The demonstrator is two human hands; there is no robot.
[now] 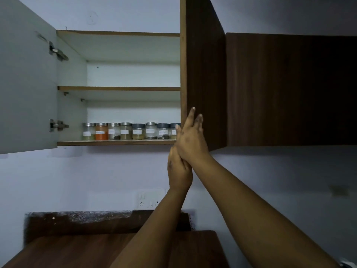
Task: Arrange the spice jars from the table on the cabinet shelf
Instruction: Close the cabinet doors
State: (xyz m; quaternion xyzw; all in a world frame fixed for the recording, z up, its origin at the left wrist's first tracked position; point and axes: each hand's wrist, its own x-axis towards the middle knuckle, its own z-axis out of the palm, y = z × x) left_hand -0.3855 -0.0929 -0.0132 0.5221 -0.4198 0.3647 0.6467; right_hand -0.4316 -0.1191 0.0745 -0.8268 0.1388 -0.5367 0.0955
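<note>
Eight spice jars sit in one row along the front of the bottom cabinet shelf, so the arranging looks basically done; the part of the surface I can see below holds no jars. My right hand is flat and loose-fingered against the edge of the open dark door, holding nothing. My left hand is tucked under it, touching the right wrist, fingers loosely curled, also empty. Risk from here: the rightmost jar sits just beside the door edge and my right hand hides part of it, so swinging the door in or dragging my fingers could knock it and topple the neighbours. The left door is wide open too; a hard shut could rattle the jars.
</note>
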